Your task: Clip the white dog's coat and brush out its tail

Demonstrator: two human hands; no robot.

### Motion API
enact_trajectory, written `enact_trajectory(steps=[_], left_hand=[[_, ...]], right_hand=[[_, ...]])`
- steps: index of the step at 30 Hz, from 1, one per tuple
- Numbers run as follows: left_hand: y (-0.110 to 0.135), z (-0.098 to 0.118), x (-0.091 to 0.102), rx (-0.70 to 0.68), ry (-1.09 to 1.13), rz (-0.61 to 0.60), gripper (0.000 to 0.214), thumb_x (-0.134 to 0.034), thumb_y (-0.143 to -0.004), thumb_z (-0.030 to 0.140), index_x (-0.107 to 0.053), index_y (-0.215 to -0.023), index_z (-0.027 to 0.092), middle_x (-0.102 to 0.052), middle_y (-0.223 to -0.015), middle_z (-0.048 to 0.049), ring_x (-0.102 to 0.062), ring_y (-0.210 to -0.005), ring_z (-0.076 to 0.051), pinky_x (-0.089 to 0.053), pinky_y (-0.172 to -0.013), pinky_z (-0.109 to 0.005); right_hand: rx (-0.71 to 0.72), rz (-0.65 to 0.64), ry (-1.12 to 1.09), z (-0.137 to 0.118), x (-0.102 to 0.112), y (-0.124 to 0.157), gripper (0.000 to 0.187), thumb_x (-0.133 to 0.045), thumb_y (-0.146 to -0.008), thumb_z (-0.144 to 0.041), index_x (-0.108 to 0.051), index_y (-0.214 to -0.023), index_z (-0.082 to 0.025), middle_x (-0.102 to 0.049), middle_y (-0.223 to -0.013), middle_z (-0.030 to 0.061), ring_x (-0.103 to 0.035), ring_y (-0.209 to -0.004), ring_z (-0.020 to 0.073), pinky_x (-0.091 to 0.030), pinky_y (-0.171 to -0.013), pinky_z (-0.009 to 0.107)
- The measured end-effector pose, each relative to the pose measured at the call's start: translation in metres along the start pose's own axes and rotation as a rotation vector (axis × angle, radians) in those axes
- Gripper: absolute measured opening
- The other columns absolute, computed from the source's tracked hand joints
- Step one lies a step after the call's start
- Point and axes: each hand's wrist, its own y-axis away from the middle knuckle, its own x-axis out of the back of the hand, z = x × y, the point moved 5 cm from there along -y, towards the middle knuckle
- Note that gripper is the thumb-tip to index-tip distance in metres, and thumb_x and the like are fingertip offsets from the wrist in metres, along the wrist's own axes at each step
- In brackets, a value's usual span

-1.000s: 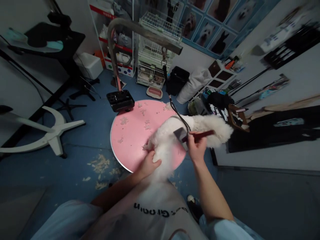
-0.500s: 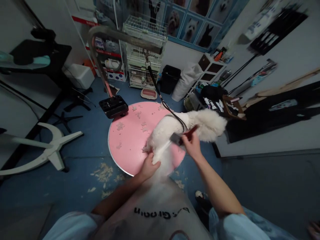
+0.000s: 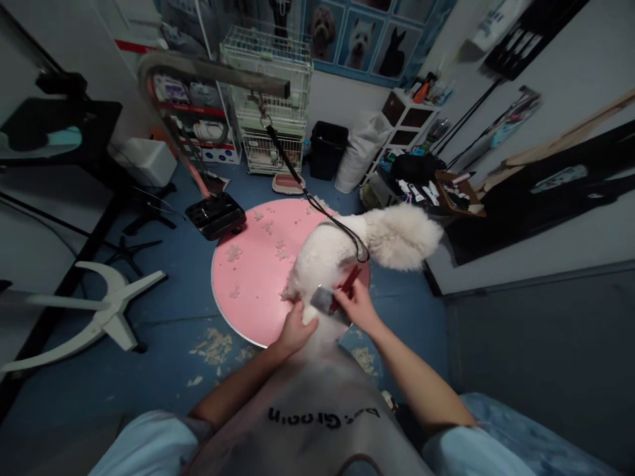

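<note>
A white curly-coated dog stands on the round pink grooming table, its fluffy head turned to the right. My left hand is closed around the dog's hind leg, close to the table's near edge. In my right hand is a slicker brush with a dark red handle, its grey pad against or just over the fur of that leg. A black leash runs down from the table's overhead arm to a loop at the dog's body. Loose fur tufts lie on the pink top.
A black box at the arm's base sits on the table's left edge. Behind are wire cages, a black bin and a cart of tools. A white stand base and fur clippings are on the blue floor.
My right hand has moved down and left with the slicker brush, from beside the dog's body to the leg. My left hand keeps its hold. The whole view has shifted slightly.
</note>
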Motion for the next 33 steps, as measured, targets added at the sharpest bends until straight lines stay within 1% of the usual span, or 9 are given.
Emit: enact_trajectory(steps=[4, 9, 13, 18, 22, 26, 27, 31, 33], left_hand=[[-0.002, -0.001, -0.005, -0.026, -0.061, -0.045, 0.024, -0.059, -0.07, 0.02, -0.053, -0.092, 0.015, -0.066, -0.085, -0.004, -0.064, -0.077, -0.017, -0.05, -0.068, -0.027], [-0.002, 0.004, -0.003, -0.032, -0.062, -0.046, 0.025, -0.057, -0.07, 0.017, -0.052, -0.094, 0.016, -0.066, -0.088, -0.0039, -0.063, -0.079, -0.017, -0.05, -0.07, -0.027], [-0.001, 0.005, -0.001, -0.007, -0.103, -0.046, 0.022, -0.058, -0.069, 0.017, -0.051, -0.09, 0.016, -0.065, -0.084, -0.0027, -0.063, -0.075, -0.016, -0.05, -0.067, -0.027], [-0.001, 0.006, -0.002, -0.003, -0.054, -0.045, 0.02, -0.058, -0.069, 0.018, -0.05, -0.087, 0.017, -0.064, -0.08, -0.0016, -0.062, -0.071, -0.015, -0.049, -0.063, -0.026], [0.0, 0.009, 0.001, -0.037, -0.029, -0.031, 0.023, -0.059, -0.068, 0.017, -0.051, -0.09, 0.016, -0.065, -0.087, -0.0036, -0.063, -0.078, -0.017, -0.051, -0.07, -0.028], [0.002, 0.008, 0.003, -0.02, -0.014, -0.039, 0.024, -0.059, -0.069, 0.016, -0.053, -0.091, 0.016, -0.067, -0.087, -0.0042, -0.064, -0.081, -0.019, -0.052, -0.072, -0.03], [0.003, 0.008, 0.003, -0.021, -0.004, -0.042, 0.024, -0.059, -0.069, 0.016, -0.053, -0.092, 0.016, -0.067, -0.086, -0.0043, -0.064, -0.082, -0.019, -0.052, -0.073, -0.03], [0.006, 0.01, 0.004, -0.055, -0.001, -0.054, 0.028, -0.056, -0.069, 0.013, -0.053, -0.097, 0.015, -0.067, -0.093, -0.0057, -0.064, -0.085, -0.019, -0.051, -0.077, -0.031], [0.007, 0.01, 0.003, -0.055, 0.026, -0.057, 0.03, -0.055, -0.07, 0.013, -0.052, -0.099, 0.015, -0.067, -0.094, -0.0058, -0.064, -0.085, -0.018, -0.051, -0.078, -0.031]], right_hand=[[-0.032, 0.222, -0.002, 0.013, -0.001, 0.02, 0.025, -0.059, -0.077, -0.036, -0.058, -0.095, -0.019, -0.061, -0.082, 0.0025, -0.054, -0.063, 0.0136, -0.045, -0.058, 0.026], [-0.106, 0.159, -0.105, 0.03, 0.008, 0.021, 0.027, -0.065, -0.07, -0.039, -0.057, -0.087, -0.019, -0.061, -0.076, 0.0016, -0.054, -0.059, 0.0139, -0.046, -0.055, 0.027], [0.024, 0.604, -0.152, 0.023, 0.046, 0.022, 0.025, -0.058, -0.078, -0.039, -0.053, -0.094, -0.02, -0.061, -0.088, 0.0022, -0.058, -0.07, 0.0136, -0.048, -0.064, 0.028], [-0.015, 0.113, -0.104, 0.012, 0.009, 0.01, 0.027, -0.065, -0.071, -0.039, -0.055, -0.087, -0.02, -0.061, -0.078, 0.0014, -0.055, -0.061, 0.0136, -0.048, -0.057, 0.027], [0.065, 0.48, -0.108, 0.002, 0.024, 0.008, 0.026, -0.057, -0.077, -0.04, -0.051, -0.093, -0.02, -0.061, -0.09, 0.0047, -0.057, -0.069, 0.0147, -0.049, -0.062, 0.029], [0.05, 0.028, -0.042, -0.008, 0.0, -0.007, 0.024, -0.062, -0.072, -0.038, -0.053, -0.085, -0.02, -0.062, -0.081, 0.0024, -0.056, -0.064, 0.0144, -0.048, -0.06, 0.029], [0.04, 0.023, -0.008, -0.01, 0.0, -0.011, 0.024, -0.063, -0.071, -0.038, -0.053, -0.083, -0.02, -0.061, -0.077, 0.0019, -0.055, -0.064, 0.0148, -0.048, -0.061, 0.029], [0.157, 0.483, -0.02, -0.024, 0.026, -0.017, 0.022, -0.053, -0.078, -0.039, -0.052, -0.088, -0.019, -0.059, -0.084, 0.0043, -0.056, -0.076, 0.0174, -0.048, -0.069, 0.032], [0.174, 0.263, -0.027, -0.026, 0.014, -0.021, 0.023, -0.055, -0.078, -0.039, -0.053, -0.089, -0.02, -0.06, -0.084, 0.0035, -0.056, -0.075, 0.0172, -0.048, -0.068, 0.031]])
